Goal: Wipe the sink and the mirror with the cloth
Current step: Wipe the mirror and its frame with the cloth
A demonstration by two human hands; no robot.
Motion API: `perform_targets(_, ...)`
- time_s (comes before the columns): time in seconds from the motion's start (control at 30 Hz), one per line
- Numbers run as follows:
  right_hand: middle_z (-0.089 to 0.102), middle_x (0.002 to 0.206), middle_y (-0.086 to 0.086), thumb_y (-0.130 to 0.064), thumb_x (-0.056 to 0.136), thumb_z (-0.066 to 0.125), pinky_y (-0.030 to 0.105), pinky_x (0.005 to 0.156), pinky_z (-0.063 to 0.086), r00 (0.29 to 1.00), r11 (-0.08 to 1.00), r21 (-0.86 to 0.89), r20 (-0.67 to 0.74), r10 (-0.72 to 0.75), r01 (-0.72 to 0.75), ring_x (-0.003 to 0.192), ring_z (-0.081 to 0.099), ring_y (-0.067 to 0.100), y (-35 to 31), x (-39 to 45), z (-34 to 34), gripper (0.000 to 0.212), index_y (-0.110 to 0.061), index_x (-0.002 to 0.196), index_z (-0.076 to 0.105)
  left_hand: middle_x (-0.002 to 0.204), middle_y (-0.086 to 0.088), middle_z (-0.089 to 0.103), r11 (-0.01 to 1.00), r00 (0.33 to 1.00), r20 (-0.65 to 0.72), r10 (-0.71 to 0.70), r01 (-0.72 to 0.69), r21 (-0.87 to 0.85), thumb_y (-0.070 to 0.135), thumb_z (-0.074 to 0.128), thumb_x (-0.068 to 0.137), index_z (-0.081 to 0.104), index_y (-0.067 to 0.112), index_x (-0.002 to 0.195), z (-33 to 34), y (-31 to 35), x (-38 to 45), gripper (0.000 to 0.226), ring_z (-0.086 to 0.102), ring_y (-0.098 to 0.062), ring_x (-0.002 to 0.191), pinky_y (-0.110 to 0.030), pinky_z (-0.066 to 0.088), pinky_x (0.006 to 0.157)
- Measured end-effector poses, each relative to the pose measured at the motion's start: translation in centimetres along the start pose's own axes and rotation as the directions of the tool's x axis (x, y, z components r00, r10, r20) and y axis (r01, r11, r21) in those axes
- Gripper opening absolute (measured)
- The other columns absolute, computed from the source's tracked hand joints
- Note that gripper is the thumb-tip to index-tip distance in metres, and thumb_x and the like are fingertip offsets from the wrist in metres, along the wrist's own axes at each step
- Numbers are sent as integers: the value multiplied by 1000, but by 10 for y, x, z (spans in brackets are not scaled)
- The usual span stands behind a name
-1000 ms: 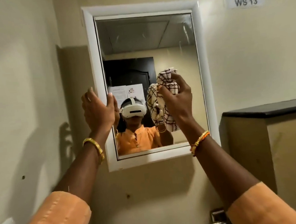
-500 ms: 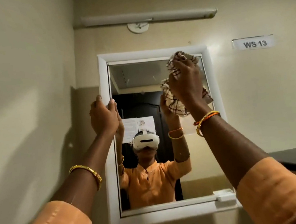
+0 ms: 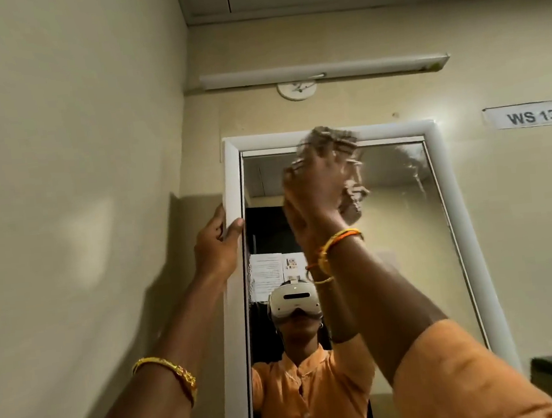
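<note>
Now my right hand (image 3: 313,188) has swept the cloth (image 3: 351,198), bunched in its fingers, leftward along the mirror (image 3: 404,230) top. My left hand (image 3: 217,244) still grips the frame's left edge; lower glass remains.

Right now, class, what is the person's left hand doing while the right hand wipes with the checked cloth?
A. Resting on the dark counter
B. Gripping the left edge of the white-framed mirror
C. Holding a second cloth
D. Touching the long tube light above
B: the left hand holds the left side of the white-framed mirror, thumb on the front, while the right hand presses the checked cloth near the top of the glass.
</note>
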State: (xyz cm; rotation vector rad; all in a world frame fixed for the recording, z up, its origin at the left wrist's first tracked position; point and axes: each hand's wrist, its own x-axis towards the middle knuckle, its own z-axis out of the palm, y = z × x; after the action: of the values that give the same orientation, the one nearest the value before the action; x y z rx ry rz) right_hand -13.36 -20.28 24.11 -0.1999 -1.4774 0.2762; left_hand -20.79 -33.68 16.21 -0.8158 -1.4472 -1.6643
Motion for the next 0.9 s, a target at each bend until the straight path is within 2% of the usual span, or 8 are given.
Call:
perform_targets(0.13, 49, 136, 11, -32, 78, 59, 51, 105, 32, 903, 917, 34, 168, -396, 396, 127, 38, 34, -52, -35, 23, 58, -17, 133, 48, 138, -5, 51, 999, 1000, 3, 2, -2, -41, 20, 62, 87, 44, 16, 137, -2, 0, 5, 53, 45, -18, 128, -29, 36, 101)
perform_targets(0.2, 53, 132, 7, -34, 79, 59, 48, 103, 33, 866, 881, 4, 182, -466, 473, 124, 42, 31, -46, -31, 20, 53, -19, 129, 50, 136, -4, 54, 998, 999, 5, -40, 40, -50, 22, 65, 85, 47, 20, 135, -4, -1, 7, 53, 49, -21, 127, -38, 40, 105)
perform_targets(0.3, 55, 133, 2, -37, 79, 58, 48, 105, 29, 892, 898, 15, 113, -439, 440, 123, 45, 29, -12, -18, 6, 49, -24, 126, 53, 136, -4, 55, 995, 998, 25, -55, 57, -80, 20, 66, 84, 47, 20, 135, -8, -1, 8, 55, 52, -20, 124, -38, 42, 105)
perform_targets(0.4, 55, 131, 3, -40, 74, 56, 45, 98, 36, 974, 975, 7, -40, -222, 223, 120, 46, 31, 46, -5, -13, 49, -24, 120, 56, 138, -6, 53, 991, 997, 42, -70, 74, -110, 16, 64, 86, 45, 17, 137, -7, -2, 5, 54, 51, -12, 120, -23, 38, 97)
perform_targets(0.47, 55, 130, 3, -46, 71, 51, 47, 99, 36, 989, 998, -24, -139, -58, 55, 123, 44, 32, 79, 2, -26, 51, -22, 116, 56, 136, -7, 54, 989, 995, 49, -85, 90, -116, 16, 63, 87, 44, 17, 138, -7, 0, 4, 54, 50, -7, 110, -21, 37, 93)
perform_targets(0.6, 51, 133, 10, -48, 79, 52, 49, 109, 25, 991, 998, 7, -118, 69, -69, 131, 36, 32, 71, 10, -22, 51, -14, 116, 54, 140, -11, 49, 988, 993, 57, -105, 111, -104, 18, 63, 87, 41, 20, 139, -9, 5, 5, 56, 48, -14, 123, -25, 36, 95)
perform_targets(0.77, 48, 135, 14, -48, 74, 54, 47, 106, 24, 997, 998, -27, -54, -55, 54, 127, 39, 34, 9, -4, 6, 58, -12, 119, 53, 148, -5, 41, 992, 992, 102, -79, 89, -94, 15, 58, 90, 36, 19, 142, -9, 6, 1, 56, 38, -19, 135, -31, 32, 108)
perform_targets(0.9, 46, 137, 15, -44, 77, 54, 46, 107, 26, 941, 946, 24, 93, -325, 325, 128, 38, 35, -43, -29, 26, 57, -12, 124, 51, 141, -7, 49, 989, 993, 73, -94, 101, -104, 11, 59, 89, 42, 16, 139, -9, 7, 3, 53, 48, -20, 126, -36, 40, 105)
